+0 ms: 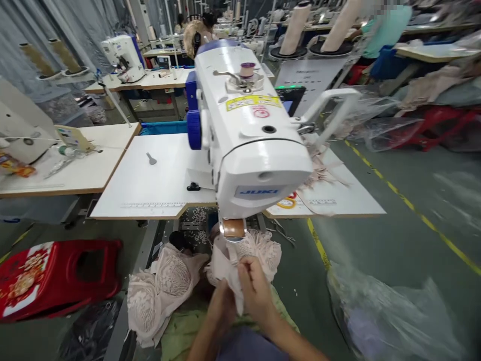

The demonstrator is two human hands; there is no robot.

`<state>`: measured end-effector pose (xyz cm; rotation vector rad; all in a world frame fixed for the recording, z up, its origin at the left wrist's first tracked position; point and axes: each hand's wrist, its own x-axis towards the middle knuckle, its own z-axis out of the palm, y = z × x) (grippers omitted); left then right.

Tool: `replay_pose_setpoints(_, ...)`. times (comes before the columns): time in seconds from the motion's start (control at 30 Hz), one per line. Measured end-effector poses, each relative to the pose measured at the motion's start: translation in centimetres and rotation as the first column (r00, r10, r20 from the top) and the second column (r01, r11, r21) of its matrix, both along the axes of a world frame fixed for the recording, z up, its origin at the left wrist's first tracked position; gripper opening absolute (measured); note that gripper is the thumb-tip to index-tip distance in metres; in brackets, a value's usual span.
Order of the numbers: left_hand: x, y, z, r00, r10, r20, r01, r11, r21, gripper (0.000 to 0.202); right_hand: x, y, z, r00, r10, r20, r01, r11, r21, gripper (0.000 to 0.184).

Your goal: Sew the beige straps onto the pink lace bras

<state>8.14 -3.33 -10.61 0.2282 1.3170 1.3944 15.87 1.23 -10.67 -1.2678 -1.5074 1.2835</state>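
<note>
Head view: both hands work a pale pink lace garment [240, 260] at the near edge of the white sewing machine [248, 135], right under its head. The right hand [257, 291] pinches a fold of the fabric between thumb and fingers; the left hand [221, 303] grips the same piece from below, partly hidden. More lace pieces [158, 296] hang just left. The risk seems to be fingers straying beneath the needle area, or loose lace bunching and snagging there.
</note>
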Motion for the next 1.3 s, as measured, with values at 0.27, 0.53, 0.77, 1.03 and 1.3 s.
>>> replay_pose_setpoints(0.27, -3.5, 0.2, 1.6, 0.956, -0.081, -0.281, 0.041, 0.989, -0.145, 0.056, -0.3, -1.0, -0.8, 1.000, 0.024, 0.002, -0.024, 0.989, 0.147, 0.023)
replay_pose_setpoints(0.53, -5.3, 0.3, 6.2, 0.655, -0.431, -0.620, 0.506, 0.860, -0.064, 0.042, 4.6, 4.2, 4.4, 0.733, 0.618, 0.285, -0.679, 0.633, 0.372, 0.024)
replay_pose_setpoints(0.77, -5.5, 1.1, 7.3, 0.646, -0.538, -0.542, 0.570, 0.812, -0.126, 0.028, 5.9, 3.9, 4.6, 0.809, 0.535, 0.244, -0.586, 0.765, 0.268, 0.010)
replay_pose_setpoints(1.03, -4.4, 2.0, 6.6, 0.936, -0.214, -0.280, 0.204, 0.977, -0.064, 0.046, 6.0, 2.6, 5.0, 0.957, 0.212, 0.197, -0.272, 0.893, 0.360, 0.018)
replay_pose_setpoints(1.3, -3.6, 1.6, 4.8, 0.981, -0.150, -0.123, 0.149, 0.989, -0.012, 0.036, 2.8, 2.0, 5.3, 0.969, 0.137, 0.206, -0.212, 0.888, 0.408, 0.019)
